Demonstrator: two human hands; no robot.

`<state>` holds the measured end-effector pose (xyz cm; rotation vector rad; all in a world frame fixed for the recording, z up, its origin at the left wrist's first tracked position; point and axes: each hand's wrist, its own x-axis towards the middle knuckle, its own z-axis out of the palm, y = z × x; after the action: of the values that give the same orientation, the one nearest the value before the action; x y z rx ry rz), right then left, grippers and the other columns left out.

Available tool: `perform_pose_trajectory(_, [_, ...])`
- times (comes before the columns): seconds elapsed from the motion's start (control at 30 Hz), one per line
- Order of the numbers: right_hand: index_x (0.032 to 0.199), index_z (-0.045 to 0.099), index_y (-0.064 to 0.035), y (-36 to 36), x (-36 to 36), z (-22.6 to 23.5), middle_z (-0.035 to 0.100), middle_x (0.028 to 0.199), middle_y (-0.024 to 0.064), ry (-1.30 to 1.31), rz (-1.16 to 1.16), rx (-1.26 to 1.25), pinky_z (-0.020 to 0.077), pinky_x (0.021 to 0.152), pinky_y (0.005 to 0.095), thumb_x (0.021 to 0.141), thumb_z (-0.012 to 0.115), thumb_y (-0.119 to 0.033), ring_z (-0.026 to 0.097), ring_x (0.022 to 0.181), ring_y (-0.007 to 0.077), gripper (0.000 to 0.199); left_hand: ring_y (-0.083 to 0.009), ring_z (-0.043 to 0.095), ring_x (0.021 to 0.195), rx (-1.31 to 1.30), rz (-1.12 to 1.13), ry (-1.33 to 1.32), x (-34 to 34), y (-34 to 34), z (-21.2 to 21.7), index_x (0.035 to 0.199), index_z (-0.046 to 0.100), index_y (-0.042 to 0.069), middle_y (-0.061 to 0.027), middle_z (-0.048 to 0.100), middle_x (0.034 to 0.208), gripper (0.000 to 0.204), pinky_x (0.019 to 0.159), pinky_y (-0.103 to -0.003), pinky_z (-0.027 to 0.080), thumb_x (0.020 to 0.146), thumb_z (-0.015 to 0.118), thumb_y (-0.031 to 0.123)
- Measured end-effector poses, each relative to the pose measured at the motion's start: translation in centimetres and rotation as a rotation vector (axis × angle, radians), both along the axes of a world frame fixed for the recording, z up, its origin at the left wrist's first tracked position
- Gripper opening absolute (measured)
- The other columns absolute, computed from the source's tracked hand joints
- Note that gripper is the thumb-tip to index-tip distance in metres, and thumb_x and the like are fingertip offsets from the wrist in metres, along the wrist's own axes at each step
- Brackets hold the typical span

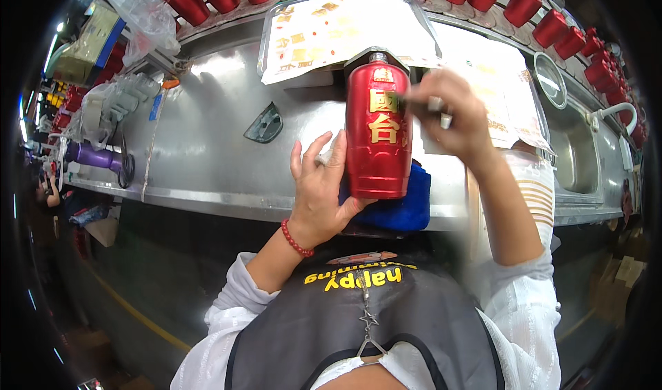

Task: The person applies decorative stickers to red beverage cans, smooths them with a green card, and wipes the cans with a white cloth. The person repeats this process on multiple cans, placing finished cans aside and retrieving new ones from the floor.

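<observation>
One red bottle (379, 169) is at the bench edge (200, 148) over a blue cloth (398, 213), its lower left side held in the loose, half-spread grip of the left hand (318, 193), while the right hand (452, 114) (grip curled, contents too blurred to tell) meets its right side.

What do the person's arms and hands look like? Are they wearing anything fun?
The left hand has no glove, but there's a pale band on a finger and a bracelet of round red beads at the wrist. The right hand is blurry, with no bracelet showing. Both sleeves are white with greyish cuffs.
</observation>
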<state>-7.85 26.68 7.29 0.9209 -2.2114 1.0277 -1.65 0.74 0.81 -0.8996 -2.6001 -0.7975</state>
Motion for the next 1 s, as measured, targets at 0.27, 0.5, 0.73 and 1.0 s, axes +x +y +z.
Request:
perform_pose_trajectory(0.27, [0.094,0.071,-0.0093,0.4,4.3,-2.0,0.066,0.099,0.0085,-0.205,-0.017,-0.149,0.0477,0.085,0.0391,0.067,0.081,0.001,0.063,0.088,0.0259,0.031,-0.0394,0.043,0.137,0.017,-0.008,0.009,-0.3,0.0,-0.6,0.153,0.033,-0.008,-0.0227,0.053,0.144,0.1,0.117,-0.059,0.016,0.09,0.06,0.065])
perform_pose_trajectory(0.5, [0.1,0.068,-0.0014,-0.9,6.5,-1.8,0.069,0.086,0.0071,-0.655,-0.066,-0.309,0.051,0.069,0.0286,0.088,0.076,-0.015,0.065,0.077,0.0143,0.02,-0.0402,0.039,0.138,0.056,-0.005,-0.016,-0.1,0.0,-1.2,0.153,0.032,-0.009,-0.0218,0.052,0.144,0.102,0.117,-0.061,0.015,0.091,0.056,0.069])
perform_pose_trajectory(0.73, [0.105,0.063,-0.0015,-1.0,5.5,-4.1,0.067,0.086,0.0019,-0.735,-0.185,-0.587,0.0499,0.07,0.0213,0.096,0.072,-0.021,0.061,0.078,0.0063,0.023,-0.0386,0.029,0.147,0.042,-0.372,0.19,-4.6,-0.1,2.9,0.143,0.057,0.015,-0.0125,0.056,0.142,0.086,0.123,-0.059,0.003,0.092,0.035,0.08])
perform_pose_trajectory(1.0, [0.114,0.068,0.0004,13.2,2.9,-4.5,0.063,0.136,0.016,-0.378,-0.592,-0.034,0.0506,0.099,0.0335,0.092,0.051,0.007,0.064,0.115,0.0243,0.029,-0.0218,0.05,0.128,-0.124,-0.645,0.316,-7.6,2.4,5.4,0.119,0.073,0.025,0.0031,0.074,0.105,0.063,0.123,-0.063,0.007,0.1,0.032,0.067])
